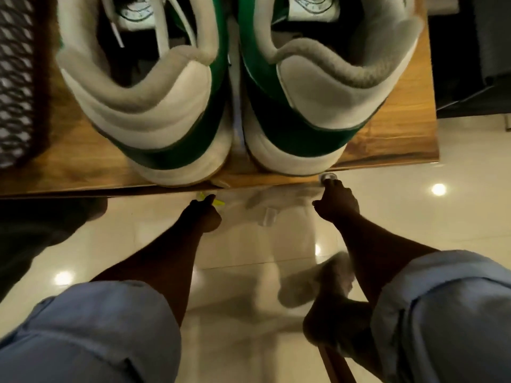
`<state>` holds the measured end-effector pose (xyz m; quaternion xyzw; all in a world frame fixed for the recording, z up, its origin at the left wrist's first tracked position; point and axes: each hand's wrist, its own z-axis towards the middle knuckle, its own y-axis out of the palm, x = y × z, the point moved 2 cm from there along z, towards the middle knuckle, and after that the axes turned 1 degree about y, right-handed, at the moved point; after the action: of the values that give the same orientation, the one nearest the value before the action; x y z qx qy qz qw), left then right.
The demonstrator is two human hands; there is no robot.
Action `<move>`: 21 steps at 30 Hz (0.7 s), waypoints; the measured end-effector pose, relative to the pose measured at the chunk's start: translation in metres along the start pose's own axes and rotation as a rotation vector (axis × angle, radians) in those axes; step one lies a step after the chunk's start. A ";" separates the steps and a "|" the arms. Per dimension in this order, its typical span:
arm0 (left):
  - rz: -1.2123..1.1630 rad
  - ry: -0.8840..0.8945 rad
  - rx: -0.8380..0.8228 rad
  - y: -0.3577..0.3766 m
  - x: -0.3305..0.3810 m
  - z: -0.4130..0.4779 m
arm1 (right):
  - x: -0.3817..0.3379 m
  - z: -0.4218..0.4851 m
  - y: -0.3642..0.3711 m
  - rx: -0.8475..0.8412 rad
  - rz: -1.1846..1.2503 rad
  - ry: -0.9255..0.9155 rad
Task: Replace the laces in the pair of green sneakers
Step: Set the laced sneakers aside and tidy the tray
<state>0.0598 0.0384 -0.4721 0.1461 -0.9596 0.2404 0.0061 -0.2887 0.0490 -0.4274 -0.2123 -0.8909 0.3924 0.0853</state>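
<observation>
Two green-and-white high-top sneakers stand heels toward me on a wooden table (pixel 392 139). A white lace hangs into the left sneaker (pixel 154 111); the right sneaker (pixel 309 106) is beside it, touching. Both of my hands are below the table's near edge, over the floor. My left hand (pixel 203 215) has its fingers closed, and a small yellow piece (pixel 219 202) sticks out at the fingertips. My right hand (pixel 336 203) is curled, with its fingertips at a small round shiny thing (pixel 328 177) by the table edge. A blurred, see-through shape (pixel 269 215) lies between the hands.
A dark mesh object (pixel 15 78) stands on the table at the far left. A glossy tiled floor (pixel 249 272) lies below, with my bare foot (pixel 331 316) on it. My knees in light blue trousers fill the bottom corners. Dark furniture (pixel 470 51) stands at the right.
</observation>
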 end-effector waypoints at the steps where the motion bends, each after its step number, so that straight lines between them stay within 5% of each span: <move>1: -0.006 0.010 -0.017 0.001 -0.002 0.006 | 0.002 0.003 0.001 0.016 -0.016 -0.014; 16: 0.165 0.226 0.027 0.019 0.035 -0.005 | -0.051 -0.026 0.058 -0.103 0.088 -0.138; 21: 0.174 0.252 -0.026 0.039 0.047 -0.013 | -0.082 -0.047 0.095 -0.073 0.330 0.076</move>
<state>0.0029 0.0641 -0.4752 0.0309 -0.9633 0.2442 0.1073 -0.1710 0.1011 -0.4646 -0.3733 -0.8537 0.3602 0.0455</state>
